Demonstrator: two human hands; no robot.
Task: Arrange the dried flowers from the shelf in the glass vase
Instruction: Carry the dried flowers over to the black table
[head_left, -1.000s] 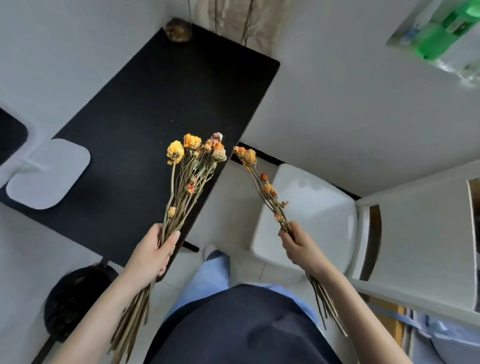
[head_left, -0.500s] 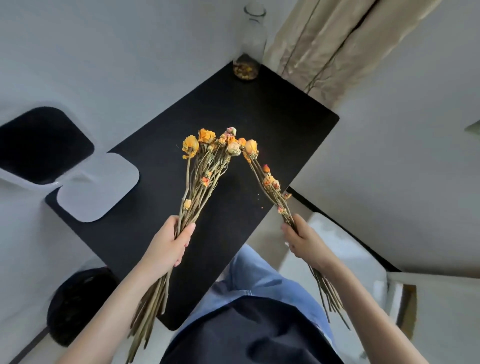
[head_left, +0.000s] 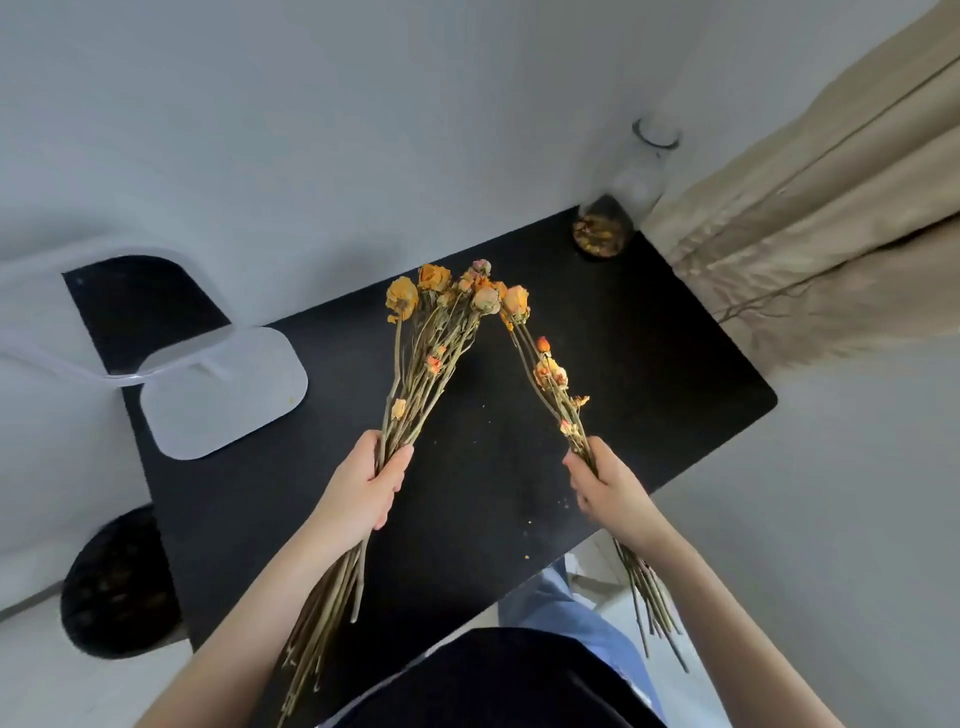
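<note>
Since a second ago, larger bunch (head_left: 431, 343) and smaller bunch (head_left: 550, 374) lean together over the desk (head_left: 649, 364). Firm grips: left hand (head_left: 363, 483) on the first, right hand (head_left: 608, 486) on the second. At 1 o'clock the glass vase (head_left: 634, 182), stemless (loose petals only); arranging not begun.

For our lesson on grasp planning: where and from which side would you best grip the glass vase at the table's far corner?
The glass vase is probably best gripped round its narrow neck below the rim, coming from the near side over the table: the wall stands behind it and the curtain hangs close on its right.
</note>
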